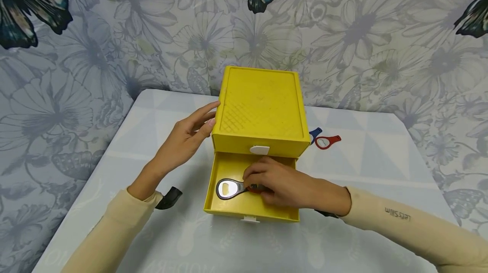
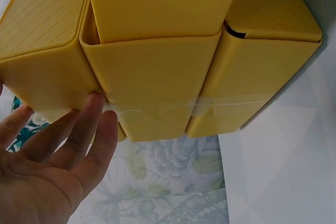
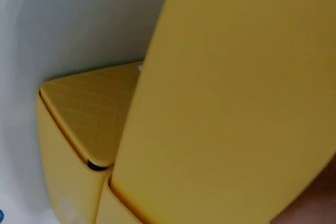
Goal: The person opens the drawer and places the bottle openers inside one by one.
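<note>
A yellow drawer unit [image 1: 263,103] stands on the table with one lower drawer [image 1: 232,211] pulled out. My left hand [image 1: 187,137] has its fingers spread along the unit's left side, fingertips right at the wall; the left wrist view also shows this hand [image 2: 58,166] by the top tier. Inside the drawer lies a black-rimmed bottle opener [image 1: 228,188] with a metal centre. My right hand [image 1: 280,184] reaches down into the drawer, fingers bent over the opener's handle end. A bit of red shows under those fingers; I cannot tell which piece they hold.
On the table right of the unit lie a red bottle opener [image 1: 328,142] and a blue one [image 1: 315,133], partly hidden by the unit. White pull tabs [image 1: 259,150] mark the drawer fronts. Clear tape [image 2: 199,106] runs along the unit's side. Behind the table hangs a flowered wall covering [image 1: 152,31].
</note>
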Available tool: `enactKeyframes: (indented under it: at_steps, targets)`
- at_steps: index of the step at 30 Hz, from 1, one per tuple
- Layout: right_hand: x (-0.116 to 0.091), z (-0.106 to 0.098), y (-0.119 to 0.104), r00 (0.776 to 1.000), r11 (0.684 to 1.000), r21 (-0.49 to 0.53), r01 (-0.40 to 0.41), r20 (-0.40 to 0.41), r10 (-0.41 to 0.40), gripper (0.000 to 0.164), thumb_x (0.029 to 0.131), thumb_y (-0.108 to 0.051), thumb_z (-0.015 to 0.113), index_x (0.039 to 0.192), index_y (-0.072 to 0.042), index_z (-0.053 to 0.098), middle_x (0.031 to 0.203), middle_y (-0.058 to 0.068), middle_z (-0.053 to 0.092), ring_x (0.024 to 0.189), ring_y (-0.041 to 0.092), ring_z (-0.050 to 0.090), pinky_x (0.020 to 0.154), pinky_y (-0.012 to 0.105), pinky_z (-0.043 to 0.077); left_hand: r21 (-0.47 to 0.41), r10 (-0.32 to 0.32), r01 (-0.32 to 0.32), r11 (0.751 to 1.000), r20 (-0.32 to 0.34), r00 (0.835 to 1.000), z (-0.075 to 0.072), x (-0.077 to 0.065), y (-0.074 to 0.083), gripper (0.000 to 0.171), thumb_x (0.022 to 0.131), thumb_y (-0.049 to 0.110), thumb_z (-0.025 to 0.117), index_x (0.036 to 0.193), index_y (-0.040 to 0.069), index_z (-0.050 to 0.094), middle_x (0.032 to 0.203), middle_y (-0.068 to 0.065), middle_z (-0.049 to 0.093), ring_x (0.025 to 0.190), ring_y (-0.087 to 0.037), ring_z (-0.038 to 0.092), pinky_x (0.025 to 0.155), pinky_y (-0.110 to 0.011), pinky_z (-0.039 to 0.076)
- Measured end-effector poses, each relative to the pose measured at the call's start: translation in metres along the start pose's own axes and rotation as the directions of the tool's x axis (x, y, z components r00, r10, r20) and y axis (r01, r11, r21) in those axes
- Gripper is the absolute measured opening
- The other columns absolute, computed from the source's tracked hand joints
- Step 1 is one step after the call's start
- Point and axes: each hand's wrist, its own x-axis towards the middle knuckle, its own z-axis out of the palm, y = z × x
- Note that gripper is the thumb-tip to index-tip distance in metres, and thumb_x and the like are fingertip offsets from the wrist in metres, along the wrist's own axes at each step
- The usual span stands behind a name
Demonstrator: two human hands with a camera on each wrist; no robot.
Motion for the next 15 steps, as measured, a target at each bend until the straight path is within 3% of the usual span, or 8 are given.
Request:
enactKeyframes:
  at_steps: [15]
  targets:
    - [0.005, 0.009, 0.013, 1.000, 1.000, -0.019, -0.013, 0.012, 0.013, 0.031, 0.082, -0.002, 0.058, 0.109, -0.017, 0.065, 0.114, -0.005, 0.058, 0.107, 0.011, 0.051, 0.097, 0.027, 0.044, 0.003, 0.000, 0.000, 1.000, -0.001, 1.000, 0.001, 0.000, 0.000, 0.048, 0.100, 0.029, 0.044, 0.147, 0.029, 0.032, 0.144, -0.005, 0.045, 0.123, -0.021, 0.053, 0.093, -0.039, 0.052]
